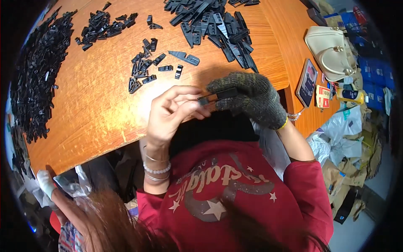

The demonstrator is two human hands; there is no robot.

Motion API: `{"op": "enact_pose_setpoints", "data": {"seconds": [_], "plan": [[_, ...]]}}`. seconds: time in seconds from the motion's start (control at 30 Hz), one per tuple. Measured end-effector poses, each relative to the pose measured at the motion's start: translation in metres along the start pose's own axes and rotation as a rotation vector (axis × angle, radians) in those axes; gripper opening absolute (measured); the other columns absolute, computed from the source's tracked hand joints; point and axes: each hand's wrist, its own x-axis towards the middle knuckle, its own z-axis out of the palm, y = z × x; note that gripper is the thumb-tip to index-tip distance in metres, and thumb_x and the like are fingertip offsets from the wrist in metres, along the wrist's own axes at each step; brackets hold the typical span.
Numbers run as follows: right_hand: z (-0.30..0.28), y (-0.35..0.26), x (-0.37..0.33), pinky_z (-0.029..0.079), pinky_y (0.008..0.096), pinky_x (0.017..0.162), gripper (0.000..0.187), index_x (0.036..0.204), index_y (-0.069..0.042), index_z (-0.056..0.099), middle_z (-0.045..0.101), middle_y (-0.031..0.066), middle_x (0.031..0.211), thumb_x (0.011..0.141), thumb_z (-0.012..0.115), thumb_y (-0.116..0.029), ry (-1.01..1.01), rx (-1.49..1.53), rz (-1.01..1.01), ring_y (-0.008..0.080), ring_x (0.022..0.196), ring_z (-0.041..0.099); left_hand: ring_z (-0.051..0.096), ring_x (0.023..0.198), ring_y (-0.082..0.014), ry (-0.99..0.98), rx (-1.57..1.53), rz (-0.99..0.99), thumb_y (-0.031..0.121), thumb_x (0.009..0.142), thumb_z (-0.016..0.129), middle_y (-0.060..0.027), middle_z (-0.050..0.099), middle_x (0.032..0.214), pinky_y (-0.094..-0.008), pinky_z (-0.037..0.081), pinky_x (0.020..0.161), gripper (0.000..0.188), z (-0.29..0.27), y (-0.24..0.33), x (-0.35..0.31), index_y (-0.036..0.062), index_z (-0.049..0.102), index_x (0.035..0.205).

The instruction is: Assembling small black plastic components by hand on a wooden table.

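In front of my chest, at the table's front edge, both hands meet on a black plastic part [227,93]. My right hand [256,98], in a dark grey knitted glove, grips its wider end between thumb and fingers. Bare, with bracelets at the wrist, my left hand [172,110] pinches a small dark plastic piece [203,101] at the part's left end. Whether the two pieces are joined, I cannot tell. Just beyond my hands lie a single long black part [184,57] and a loose group of small black clips [146,63].
The wooden table [96,101] carries a heap of long black parts [214,29] at the back, small clips [107,26] farther left and a big dark pile [40,80] along the left edge. A phone [307,82] and a cream handbag [329,52] are right. Another person's gloved hand [45,182] shows lower left.
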Motion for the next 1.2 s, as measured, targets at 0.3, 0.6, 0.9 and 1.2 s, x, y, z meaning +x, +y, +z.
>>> {"op": "enact_pose_setpoints", "data": {"seconds": [0.3,0.6,0.9,1.2], "plan": [[0.001,0.015,-0.006,0.05,0.0229,0.063,0.024,0.109,-0.005,0.067,0.068,0.0014,0.092,0.085,0.068,-0.008,-0.014,-0.083,-0.08,0.0069,0.075,0.06,0.065,0.059,-0.0147,0.062,0.002,-0.102,0.0,0.088,0.065,-0.0106,0.068,0.078,-0.0231,0.05,0.05,0.016,0.02,-0.007,0.01,-0.0026,0.057,0.101],[-0.094,0.024,-0.16,0.048,0.024,0.057,0.019,0.1,-0.004,0.07,0.068,0.0017,0.086,0.093,0.061,-0.019,1.191,-0.433,-0.025,0.0073,0.065,0.058,0.061,0.072,-0.0321,0.376,1.133,0.491,0.001,0.084,0.062,-0.0165,0.061,0.081,-0.0374,0.049,0.066,0.004,0.016,0.011,0.047,-0.0007,0.065,0.087],[-0.157,0.055,-0.283,0.05,0.0441,0.074,0.029,0.091,-0.004,0.069,0.066,0.0188,0.083,0.08,0.067,-0.03,0.667,-0.922,0.949,0.0375,0.081,0.064,0.052,0.1,-0.0338,0.171,1.703,0.399,-0.005,0.079,0.059,-0.0154,0.057,0.104,-0.0405,0.044,0.088,0.026,0.002,0.033,0.065,0.0014,0.065,0.103],[-0.037,-0.001,-0.069,0.052,0.0342,0.085,0.04,0.126,-0.014,0.06,0.063,0.0039,0.12,0.086,0.065,-0.017,0.497,-0.982,-0.062,0.0276,0.106,0.062,0.056,0.083,-0.0368,0.26,1.37,0.598,0.002,0.086,0.059,-0.0184,0.059,0.09,-0.0424,0.045,0.076,0.014,0.016,0.03,0.045,-0.0006,0.058,0.1]]}}
